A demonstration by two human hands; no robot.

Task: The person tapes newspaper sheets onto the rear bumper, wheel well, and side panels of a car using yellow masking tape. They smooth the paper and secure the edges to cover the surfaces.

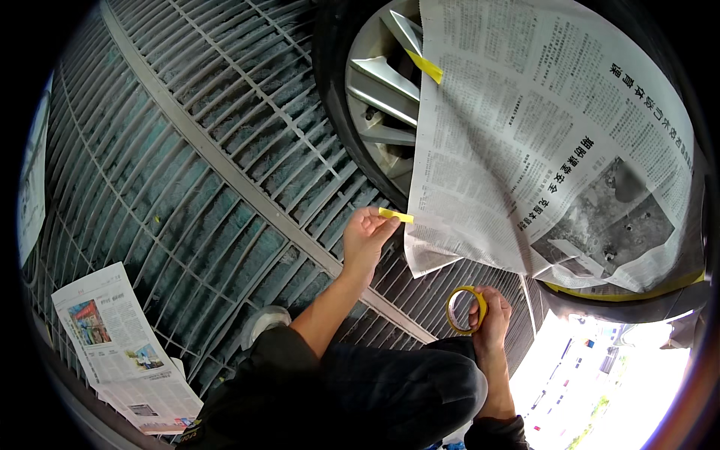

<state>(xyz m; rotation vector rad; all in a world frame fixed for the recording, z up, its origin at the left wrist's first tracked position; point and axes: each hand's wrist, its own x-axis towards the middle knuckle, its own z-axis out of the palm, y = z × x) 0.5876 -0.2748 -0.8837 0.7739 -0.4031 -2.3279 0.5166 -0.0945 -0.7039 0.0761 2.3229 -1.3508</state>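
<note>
My left hand pinches a short strip of yellow masking tape between thumb and fingers. The strip's right end reaches the left edge of a newspaper sheet; whether it sticks there I cannot tell. That sheet covers most of a car wheel, leaving several silver rim spokes and part of the black tyre visible. Higher up, another piece of yellow tape joins the paper to a spoke. Below the sheet, my right hand grips a roll of yellow masking tape by its ring.
Metal floor grating with a flat bar spreads beneath me. A folded newspaper lies on it at the lower left, and more printed paper shows at the far left. My bent knee is below the hands. Bright daylight fills the lower right.
</note>
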